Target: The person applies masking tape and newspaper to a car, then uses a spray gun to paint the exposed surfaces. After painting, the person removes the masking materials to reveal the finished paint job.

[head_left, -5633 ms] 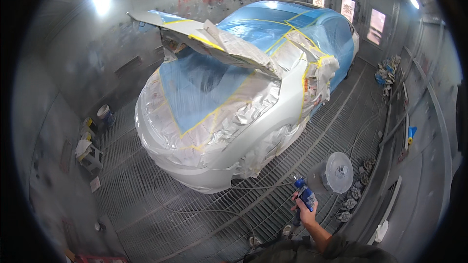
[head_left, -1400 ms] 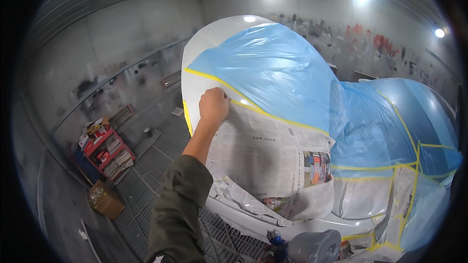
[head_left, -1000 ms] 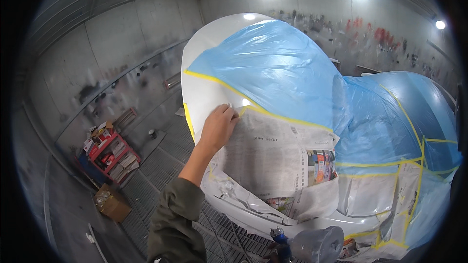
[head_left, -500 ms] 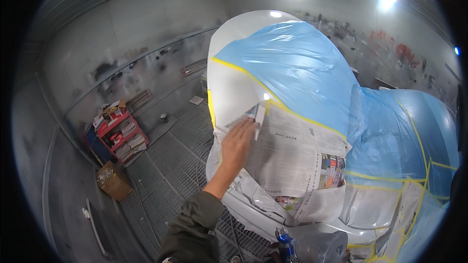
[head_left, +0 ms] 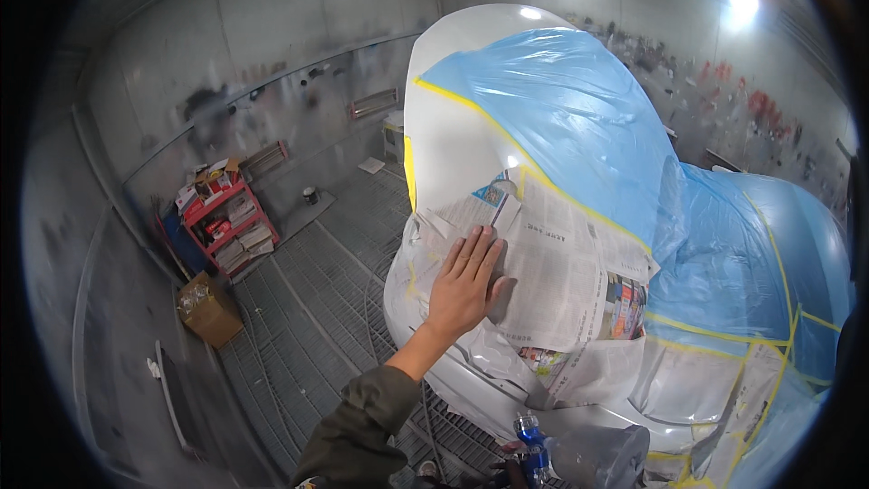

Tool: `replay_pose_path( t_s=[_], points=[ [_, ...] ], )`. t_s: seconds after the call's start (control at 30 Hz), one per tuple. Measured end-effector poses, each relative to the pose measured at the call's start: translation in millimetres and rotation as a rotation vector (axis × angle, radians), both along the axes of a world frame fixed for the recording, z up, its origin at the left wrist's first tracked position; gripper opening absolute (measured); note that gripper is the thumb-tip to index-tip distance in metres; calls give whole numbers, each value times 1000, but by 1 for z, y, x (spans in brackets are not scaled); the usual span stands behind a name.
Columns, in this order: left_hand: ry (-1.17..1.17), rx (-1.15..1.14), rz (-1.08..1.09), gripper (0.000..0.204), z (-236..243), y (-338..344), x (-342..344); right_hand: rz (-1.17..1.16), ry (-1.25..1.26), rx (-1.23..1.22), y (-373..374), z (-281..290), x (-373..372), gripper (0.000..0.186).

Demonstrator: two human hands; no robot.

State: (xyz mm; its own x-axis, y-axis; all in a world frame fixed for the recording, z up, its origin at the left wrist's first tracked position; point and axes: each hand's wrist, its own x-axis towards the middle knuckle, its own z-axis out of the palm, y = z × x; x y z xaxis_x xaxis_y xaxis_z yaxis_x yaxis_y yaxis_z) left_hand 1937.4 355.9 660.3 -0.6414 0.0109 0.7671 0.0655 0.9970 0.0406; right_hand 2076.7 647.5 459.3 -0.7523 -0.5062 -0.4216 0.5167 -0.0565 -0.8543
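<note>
My left hand point(head_left: 462, 285) lies open on the crumpled newspaper point(head_left: 552, 263) covering the lower part of a raised white car panel point(head_left: 445, 145), its fingers spread and pointing up. A creased newspaper flap with a blue printed patch sits just above the fingertips. Blue plastic sheeting point(head_left: 561, 100), edged with yellow tape point(head_left: 507, 132), covers much of the panel. Low in the view, my right hand point(head_left: 514, 460), mostly hidden, grips a blue spray gun point(head_left: 532, 444) with a translucent grey cup point(head_left: 597, 453), beside the papered bumper.
Blue plastic wraps the car body point(head_left: 733, 254) at right. Along the left stand a red shelf unit point(head_left: 240, 226) with papers and boxes, a cardboard box point(head_left: 208, 312) and a small can point(head_left: 310, 196). Hoses cross the grated floor point(head_left: 299, 353); paint-spotted walls point(head_left: 235, 18) surround it.
My view has swung from the car's front to the raised panel. My left hand has gone from pinching the newspaper's upper edge to lying spread lower on it; that edge is now creased.
</note>
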Motion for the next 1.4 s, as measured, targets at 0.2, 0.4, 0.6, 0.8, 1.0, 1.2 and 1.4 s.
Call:
replay_pose_path(
  t_s=[0.2,0.4,0.6,0.8,1.0,1.2,1.4],
  points=[
    [40,121,132,65,-26,28,1,-5,223,-62,30,-20,21,45],
    [153,233,280,68,-36,69,-11,-16,445,-146,72,-22,31,51],
    [190,323,376,70,-53,92,-15,-108,461,-195,92,7,39,42],
    [171,418,459,76,-55,108,-31,-191,514,-212,107,18,45,34],
    [130,409,512,76,-48,118,-37,-284,466,-119,133,19,61,39],
    [62,346,512,62,1,107,-7,-202,394,-85,174,-29,96,46],
    [346,178,486,49,32,10,-3,-254,359,-129,210,-62,81,50]
  ],
)
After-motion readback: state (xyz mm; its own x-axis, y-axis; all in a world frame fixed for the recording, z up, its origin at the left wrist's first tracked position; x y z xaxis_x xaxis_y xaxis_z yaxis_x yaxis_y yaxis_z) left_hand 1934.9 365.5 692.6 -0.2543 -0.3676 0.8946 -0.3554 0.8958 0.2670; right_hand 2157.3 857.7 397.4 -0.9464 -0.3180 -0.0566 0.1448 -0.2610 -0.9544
